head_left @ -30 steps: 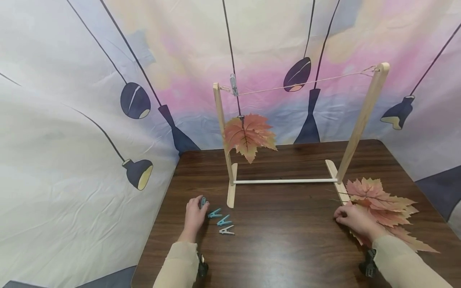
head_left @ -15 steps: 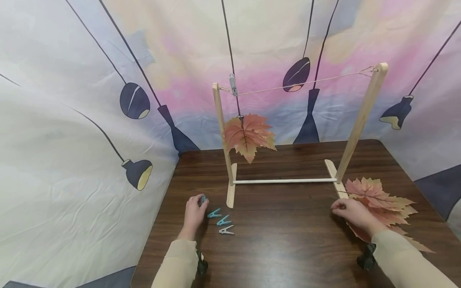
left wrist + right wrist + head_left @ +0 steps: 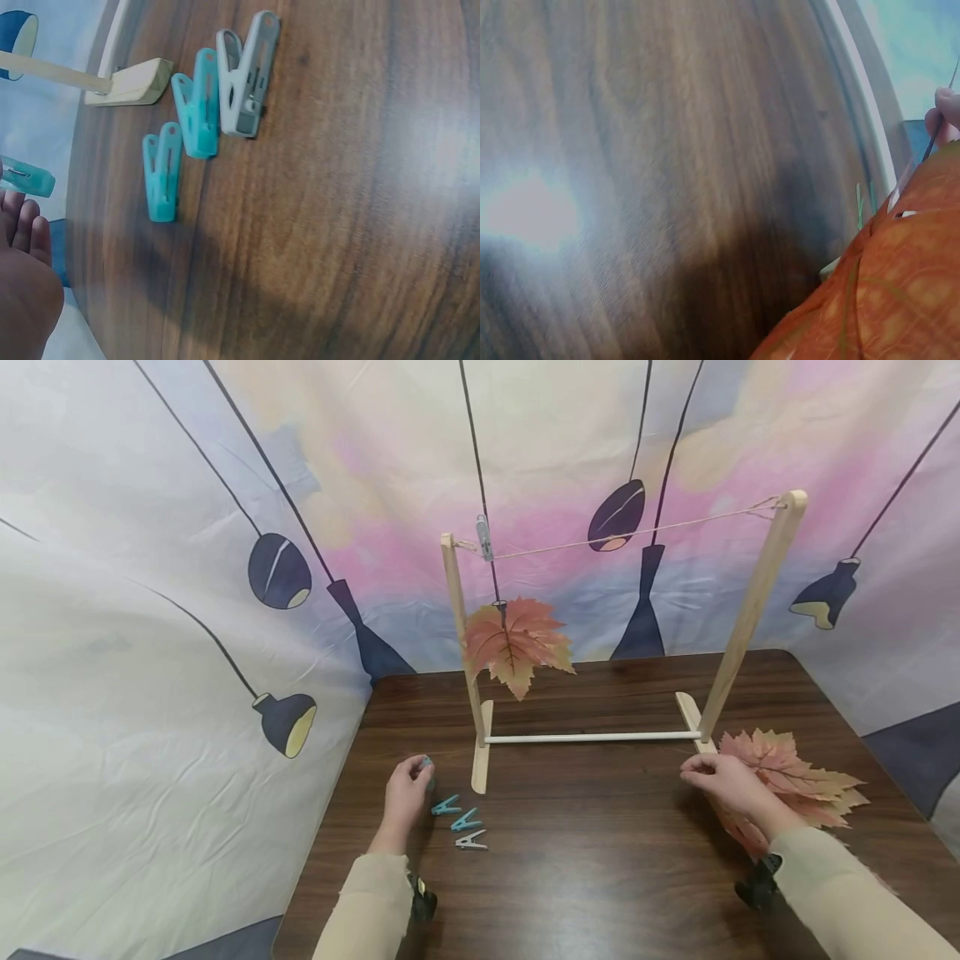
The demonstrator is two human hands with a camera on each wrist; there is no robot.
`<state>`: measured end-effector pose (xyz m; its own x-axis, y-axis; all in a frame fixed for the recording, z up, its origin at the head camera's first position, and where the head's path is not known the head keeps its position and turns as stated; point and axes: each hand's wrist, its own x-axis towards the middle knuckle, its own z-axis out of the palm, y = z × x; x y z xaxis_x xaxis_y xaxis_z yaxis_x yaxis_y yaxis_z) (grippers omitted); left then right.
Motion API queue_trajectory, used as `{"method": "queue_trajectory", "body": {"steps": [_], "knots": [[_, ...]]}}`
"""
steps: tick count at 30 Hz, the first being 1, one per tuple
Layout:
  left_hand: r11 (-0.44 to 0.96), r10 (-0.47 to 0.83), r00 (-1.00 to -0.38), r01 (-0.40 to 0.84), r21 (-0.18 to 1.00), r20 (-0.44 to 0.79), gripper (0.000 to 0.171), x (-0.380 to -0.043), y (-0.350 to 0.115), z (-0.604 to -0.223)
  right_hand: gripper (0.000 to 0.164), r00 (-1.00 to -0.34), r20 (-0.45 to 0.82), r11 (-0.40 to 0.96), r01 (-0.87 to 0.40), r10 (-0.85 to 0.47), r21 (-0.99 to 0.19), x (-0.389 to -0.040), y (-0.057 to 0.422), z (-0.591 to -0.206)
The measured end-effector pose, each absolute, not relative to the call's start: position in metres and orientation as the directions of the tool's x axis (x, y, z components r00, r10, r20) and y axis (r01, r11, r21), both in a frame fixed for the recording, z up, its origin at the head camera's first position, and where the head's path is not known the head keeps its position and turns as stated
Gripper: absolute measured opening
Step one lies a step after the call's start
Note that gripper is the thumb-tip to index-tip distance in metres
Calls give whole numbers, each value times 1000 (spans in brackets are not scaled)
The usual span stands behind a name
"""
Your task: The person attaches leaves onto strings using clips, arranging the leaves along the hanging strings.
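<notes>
My left hand (image 3: 403, 799) pinches a teal clothespin (image 3: 28, 177) just above the table. Beside it lie two teal clothespins (image 3: 162, 176) (image 3: 199, 109) and a grey one (image 3: 247, 79), in a short row. My right hand (image 3: 729, 783) pinches the thin stem (image 3: 932, 142) of an orange artificial maple leaf (image 3: 900, 292), which hangs below the fingers and fills the lower corner of the right wrist view. More leaves (image 3: 810, 781) lie on the table behind that hand, partly covered by it and the sleeve.
A wooden frame (image 3: 752, 614) stands at the back, with a string (image 3: 682, 527) between its posts and a white rod (image 3: 592, 737) low down. A grey clothespin (image 3: 483, 537) grips the string at left, a maple leaf (image 3: 517, 643) below it. A printed cloth (image 3: 150, 693) hangs behind.
My left hand has raised its clothespin slightly off the table. The right hand has moved up and a little left, drawing its leaf away from the other leaves.
</notes>
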<state>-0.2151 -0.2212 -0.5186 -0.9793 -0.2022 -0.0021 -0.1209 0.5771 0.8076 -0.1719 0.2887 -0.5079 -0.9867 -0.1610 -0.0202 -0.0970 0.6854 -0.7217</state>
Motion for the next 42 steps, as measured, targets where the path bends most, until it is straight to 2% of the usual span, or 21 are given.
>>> {"method": "queue_trajectory", "body": {"steps": [13,22,36,42], "knots": [[411,-264,-964,-124,903,-12,40,-223,-223,-498,29,-993,64,588,-113,-104,-801,-184,281,-488],[329,-284,-959,-109,938,-12,38,-229,-224,-482,37,-998,48,570,-64,-43,-820,-186,274,-471],[293,-311,-948,-28,956,68,36,-240,-222,-462,40,-997,72,486,-67,-8,-872,-191,265,-450],[274,-327,-939,12,962,105,40,-237,-218,-462,40,-995,95,382,-93,-14,-919,-192,259,-443]]}}
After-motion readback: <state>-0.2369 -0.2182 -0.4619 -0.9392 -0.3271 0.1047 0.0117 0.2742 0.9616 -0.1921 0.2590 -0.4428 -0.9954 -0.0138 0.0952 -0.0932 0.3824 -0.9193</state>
